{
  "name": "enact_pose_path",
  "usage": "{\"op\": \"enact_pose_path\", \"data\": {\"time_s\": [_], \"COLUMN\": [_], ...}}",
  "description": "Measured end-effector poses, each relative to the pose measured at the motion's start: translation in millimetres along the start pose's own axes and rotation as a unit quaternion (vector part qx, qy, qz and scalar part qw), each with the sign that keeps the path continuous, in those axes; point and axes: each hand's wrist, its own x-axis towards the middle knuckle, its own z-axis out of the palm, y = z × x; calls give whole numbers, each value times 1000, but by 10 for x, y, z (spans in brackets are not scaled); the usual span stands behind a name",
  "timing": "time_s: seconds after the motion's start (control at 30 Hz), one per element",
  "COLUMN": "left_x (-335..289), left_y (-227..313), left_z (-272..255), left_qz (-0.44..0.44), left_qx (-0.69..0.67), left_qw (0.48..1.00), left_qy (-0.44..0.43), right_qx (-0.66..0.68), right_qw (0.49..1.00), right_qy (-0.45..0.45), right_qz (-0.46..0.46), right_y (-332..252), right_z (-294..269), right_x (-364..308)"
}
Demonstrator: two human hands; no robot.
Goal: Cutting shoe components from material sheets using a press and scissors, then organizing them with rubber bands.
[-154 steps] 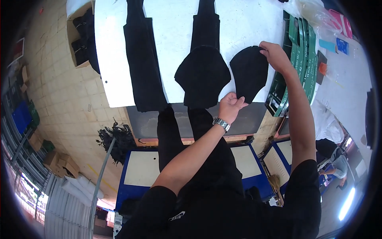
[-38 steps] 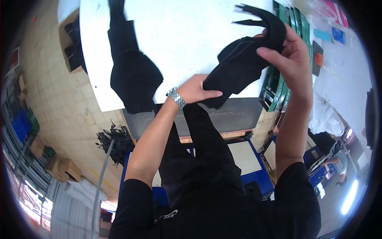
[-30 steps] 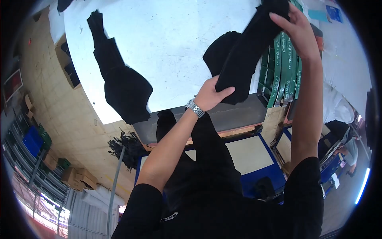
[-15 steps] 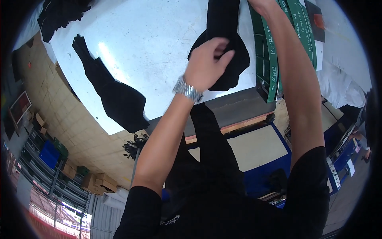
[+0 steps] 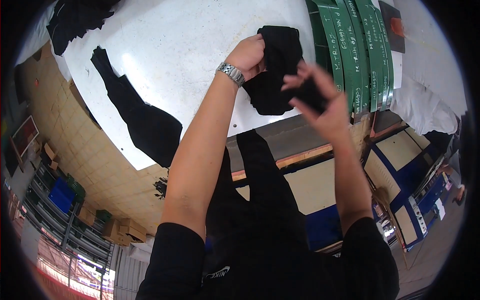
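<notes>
A dark, folded black cloth piece lies on the white tabletop near its front right edge. My left hand, with a metal watch on the wrist, pinches the left edge of its upper part. Over the right side of the cloth is my right hand, smeared by motion. Black fabric fills the gap between its thumb and fingers; whether this belongs to the folded piece is unclear. Another long black cloth piece lies flat at the left, widening toward the table's front edge.
Green crates with handwriting stand along the table's right side. A heap of black cloth lies at the far left corner. White plastic sheeting hangs right of the crates. Cardboard boxes and grey racks stand at the lower left.
The long upper part of the right cloth piece has been folded down toward me. My right hand came back from the far edge; my left hand moved up to the fold.
</notes>
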Motion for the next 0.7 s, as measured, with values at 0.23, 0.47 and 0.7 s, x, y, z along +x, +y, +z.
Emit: {"op": "enact_pose_path", "data": {"time_s": [0.23,0.47,0.7], "left_x": [-322,-675,-583], "left_y": [136,2,-155], "left_z": [45,70,97], "left_qz": [136,50,-2], "left_qx": [640,679,686], "left_qw": [710,666,655], "left_qy": [261,304,317], "right_qx": [-257,-204,-375], "right_qw": [955,967,901], "right_qy": [-130,154,204], "right_qz": [-77,14,81], "right_y": [584,578,850], "right_z": [198,209,368], "right_x": [-952,-193,119]}}
